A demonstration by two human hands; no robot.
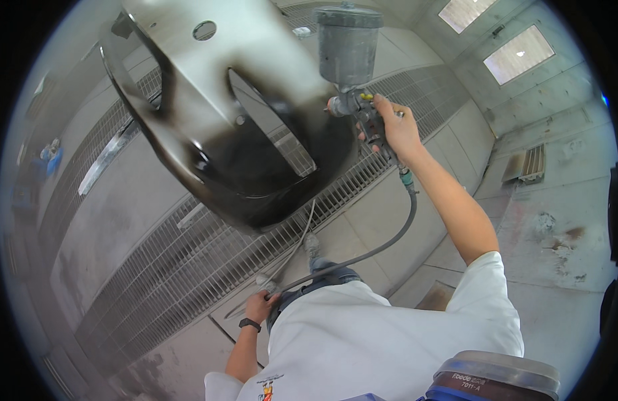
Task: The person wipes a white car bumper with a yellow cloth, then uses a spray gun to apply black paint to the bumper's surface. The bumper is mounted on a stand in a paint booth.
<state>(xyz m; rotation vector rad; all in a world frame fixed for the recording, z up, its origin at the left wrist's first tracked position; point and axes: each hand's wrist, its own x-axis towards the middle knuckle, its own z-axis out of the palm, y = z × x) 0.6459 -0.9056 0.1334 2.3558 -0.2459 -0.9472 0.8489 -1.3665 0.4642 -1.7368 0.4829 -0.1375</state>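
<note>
My right hand (396, 127) is wrapped round the handle of a spray gun (369, 120), raised in the upper middle. A grey cup (349, 50) with a lid sits upright on top of the gun. The nozzle points left, close to the edge of a large curved panel (255, 177). That panel has a round hole and long cut-outs; its surface is pale silver above and dark along the lower part. From the gun's handle a grey hose (396, 237) curves down to my left hand (259, 307), which is closed on it beside my hip.
Long floor gratings (182, 260) run between pale floor panels. A hanging silver strip (105, 164) is left of the curved panel. The right-hand wall (556, 194) has lit windows and a small vent. A respirator cartridge (496, 377) fills the lower right edge.
</note>
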